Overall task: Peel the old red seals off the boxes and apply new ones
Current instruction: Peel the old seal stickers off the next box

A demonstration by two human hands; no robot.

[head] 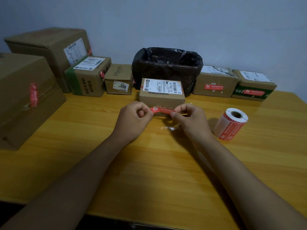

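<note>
A small cardboard box (pixel 162 97) with a white shipping label on top stands in the middle of the table. In front of its near face, my left hand (pixel 134 120) and my right hand (pixel 189 120) each pinch one end of a red seal sticker (pixel 162 110), stretched between them. Whether the sticker touches the box face I cannot tell. A roll of red seals (pixel 230 123) lies on the table to the right of my right hand.
A bin lined with a black bag (pixel 167 67) stands behind the box. Several boxes with red seals line the left side (pixel 31 97) and the back (pixel 88 77); two more (pixel 215 83) (pixel 253 88) stand at the back right. The yellow wooden table (pixel 149 163) has its front edge near me.
</note>
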